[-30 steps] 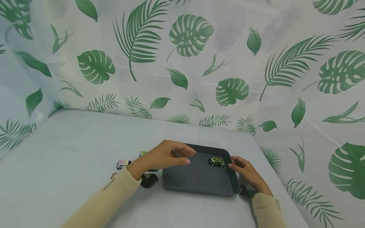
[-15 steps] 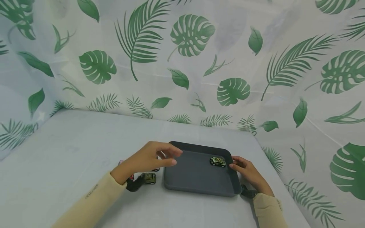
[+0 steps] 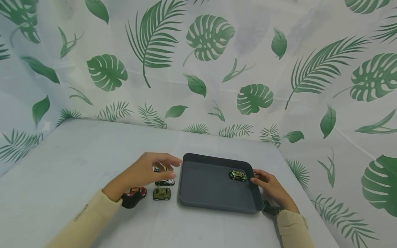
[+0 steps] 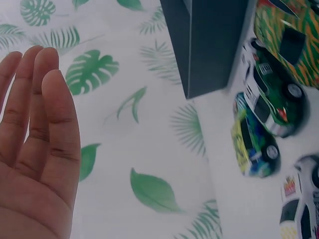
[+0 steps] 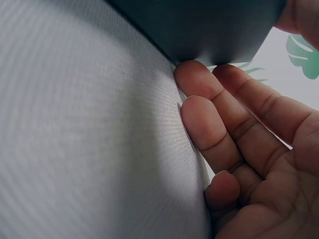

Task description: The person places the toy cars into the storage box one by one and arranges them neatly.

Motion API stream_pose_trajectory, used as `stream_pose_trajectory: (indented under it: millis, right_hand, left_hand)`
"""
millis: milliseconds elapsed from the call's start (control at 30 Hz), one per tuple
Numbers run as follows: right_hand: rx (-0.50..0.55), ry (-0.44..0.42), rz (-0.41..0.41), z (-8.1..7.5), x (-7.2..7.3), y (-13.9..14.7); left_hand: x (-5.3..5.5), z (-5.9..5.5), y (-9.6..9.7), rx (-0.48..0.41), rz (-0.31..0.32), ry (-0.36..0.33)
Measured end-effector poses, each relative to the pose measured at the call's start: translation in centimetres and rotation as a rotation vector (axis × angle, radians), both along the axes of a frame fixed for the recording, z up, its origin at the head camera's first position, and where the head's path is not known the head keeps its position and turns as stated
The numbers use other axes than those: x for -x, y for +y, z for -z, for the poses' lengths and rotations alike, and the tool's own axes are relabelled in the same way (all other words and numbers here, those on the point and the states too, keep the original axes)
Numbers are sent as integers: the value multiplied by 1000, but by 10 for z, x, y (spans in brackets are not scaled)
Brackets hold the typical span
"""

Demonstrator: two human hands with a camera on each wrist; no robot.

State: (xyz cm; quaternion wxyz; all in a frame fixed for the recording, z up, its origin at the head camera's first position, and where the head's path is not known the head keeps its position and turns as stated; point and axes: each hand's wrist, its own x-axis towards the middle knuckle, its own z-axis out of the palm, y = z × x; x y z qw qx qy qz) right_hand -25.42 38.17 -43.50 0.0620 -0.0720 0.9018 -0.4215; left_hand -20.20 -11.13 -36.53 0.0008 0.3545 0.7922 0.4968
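In the head view, left hand [image 3: 145, 168] above the toy cars [image 3: 165, 183] beside the dark grey tray [image 3: 211, 193], fingers loosely extended toward its left wall, thumb apart, nothing held; right hand [image 3: 269, 186] at the tray's right wall, thumb over the rim and fingers outside, pinching it. Inside the tray, near that right wall, one black-and-green car [image 3: 237, 175], upright on its wheels. On the white surface [image 3: 186, 227] left of the tray, an olive car [image 3: 161, 194] and a partly hidden red car [image 3: 140, 190]. In the left wrist view, fingers straight, palm bare; near the tray's corner, a green-and-white car [image 4: 273, 87] just beside a yellow-and-blue car [image 4: 253, 142]. In the right wrist view, two fingertips touching the tray's outer wall, thumb only partly visible.
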Motion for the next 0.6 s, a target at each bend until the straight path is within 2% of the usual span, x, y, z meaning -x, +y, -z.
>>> stream_pose_trajectory:
  millis: [200,600]
  right_hand:
    - [-3,2,2,-2,-2,-1]
    - [9,-13,11,2,-1,-2]
  left_hand:
    - [3,6,-17,-1,-54,1]
    - [4,11,-54,51,-243,-42]
